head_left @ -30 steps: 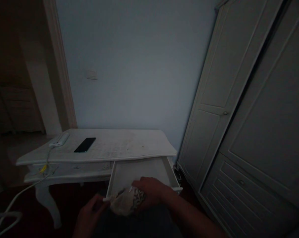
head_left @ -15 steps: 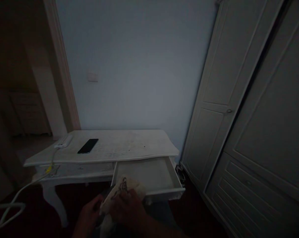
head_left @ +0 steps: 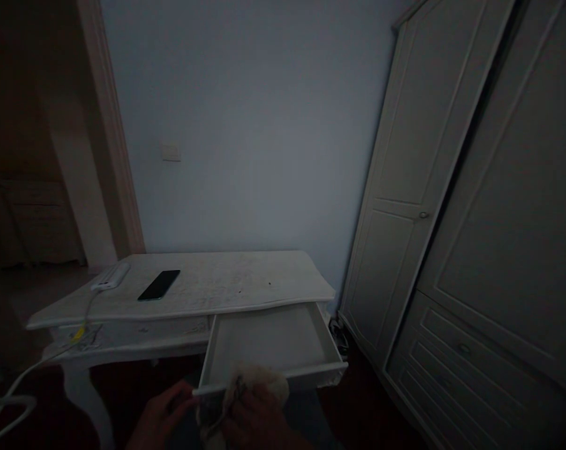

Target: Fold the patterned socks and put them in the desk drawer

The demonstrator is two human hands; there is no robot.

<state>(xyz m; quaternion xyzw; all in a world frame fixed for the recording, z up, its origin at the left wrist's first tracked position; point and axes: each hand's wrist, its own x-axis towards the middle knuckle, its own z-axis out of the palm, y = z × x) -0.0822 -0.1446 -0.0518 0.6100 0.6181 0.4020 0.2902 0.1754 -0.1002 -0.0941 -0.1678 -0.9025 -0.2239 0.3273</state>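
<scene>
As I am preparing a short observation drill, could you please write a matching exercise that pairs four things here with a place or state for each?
1. Dark phone
2. Pale cloth
3. Wall switch
4. Right-side drawer

A. Pulled open
B. Lying on the desk
C. In the right hand
D. Mounted above the desk

Pairs: 1-B; 2-C; 3-D; 4-A

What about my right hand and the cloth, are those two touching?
Touching. The head view shows your right hand gripping the pale cloth near the open drawer's front.
</scene>
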